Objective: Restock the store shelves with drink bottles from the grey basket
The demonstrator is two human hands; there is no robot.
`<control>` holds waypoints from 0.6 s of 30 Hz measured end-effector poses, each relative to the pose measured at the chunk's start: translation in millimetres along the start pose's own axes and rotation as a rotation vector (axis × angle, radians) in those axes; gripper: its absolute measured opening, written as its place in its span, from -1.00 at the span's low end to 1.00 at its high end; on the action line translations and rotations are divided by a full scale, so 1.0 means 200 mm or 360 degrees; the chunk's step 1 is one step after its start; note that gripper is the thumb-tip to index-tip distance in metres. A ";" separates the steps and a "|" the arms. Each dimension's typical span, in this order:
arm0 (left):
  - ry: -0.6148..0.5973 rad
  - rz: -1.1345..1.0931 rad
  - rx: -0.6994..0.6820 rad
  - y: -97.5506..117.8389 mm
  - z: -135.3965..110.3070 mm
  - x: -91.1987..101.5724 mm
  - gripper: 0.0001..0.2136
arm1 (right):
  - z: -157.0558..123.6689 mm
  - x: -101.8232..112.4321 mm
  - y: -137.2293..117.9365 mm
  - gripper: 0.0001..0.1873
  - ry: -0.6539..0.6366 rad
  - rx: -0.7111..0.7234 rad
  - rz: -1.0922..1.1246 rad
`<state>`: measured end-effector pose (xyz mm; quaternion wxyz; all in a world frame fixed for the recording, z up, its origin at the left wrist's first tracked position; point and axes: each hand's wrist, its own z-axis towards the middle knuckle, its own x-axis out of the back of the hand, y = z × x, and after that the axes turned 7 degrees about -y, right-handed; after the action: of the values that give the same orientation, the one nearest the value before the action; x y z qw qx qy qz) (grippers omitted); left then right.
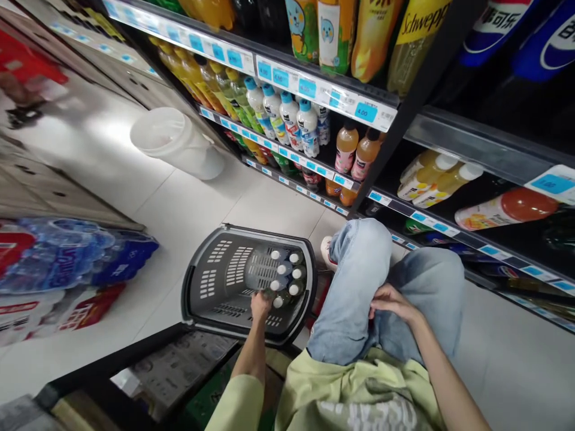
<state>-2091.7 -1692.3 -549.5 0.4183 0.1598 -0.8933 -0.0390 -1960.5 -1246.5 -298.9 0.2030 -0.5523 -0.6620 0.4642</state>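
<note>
A grey plastic shopping basket (211, 251) stands on the floor with its opening facing me. Several clear bottles with white caps (282, 269) are grouped at its right end. My left hand (261, 305) reaches inside, fingers closed at a bottle (269, 293) beside the group; the fingertips are partly hidden. My right hand (392, 301) rests between my bent knees, touching the jeans (359, 269). Its fingers are loosely extended, and nothing shows in them.
Drink shelves (287, 149) with price tags run along the far side and right. A white bucket (202, 152) stands on the aisle floor. Wrapped water packs (67, 257) are stacked at left. A black-framed rack (130, 353) borders the basket's near side. Another person's foot (24, 114) shows upper left.
</note>
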 end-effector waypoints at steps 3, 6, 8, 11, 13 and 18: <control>-0.0003 -0.0042 0.0034 0.02 -0.01 0.03 -0.55 | 0.01 0.01 0.01 -0.47 -0.0045 0.0012 -0.0034; -0.0021 -0.0063 0.0029 0.05 -0.04 0.08 -0.54 | 0.03 0.01 0.00 -0.45 -0.0043 0.0025 -0.0008; -0.0001 -0.0056 -0.0002 0.08 -0.07 0.12 -0.52 | 0.05 0.01 -0.01 -0.42 -0.0030 0.0031 0.0021; 0.0252 -0.0155 -0.0158 0.14 -0.10 0.18 -0.52 | 0.07 0.00 -0.03 -0.36 0.0002 0.0045 0.0036; 0.0511 -0.0385 -0.0426 0.20 -0.14 0.24 -0.56 | 0.09 0.00 -0.03 -0.33 0.0025 0.0067 0.0025; 0.0820 -0.0679 -0.0767 0.57 -0.44 0.45 -0.56 | 0.15 0.07 -0.02 -0.26 -0.0025 0.0124 -0.0032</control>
<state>-2107.2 -1607.7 -404.1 0.6364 0.2434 -0.6714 -0.2916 -1989.9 -1245.9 -313.4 0.2238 -0.5338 -0.6505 0.4918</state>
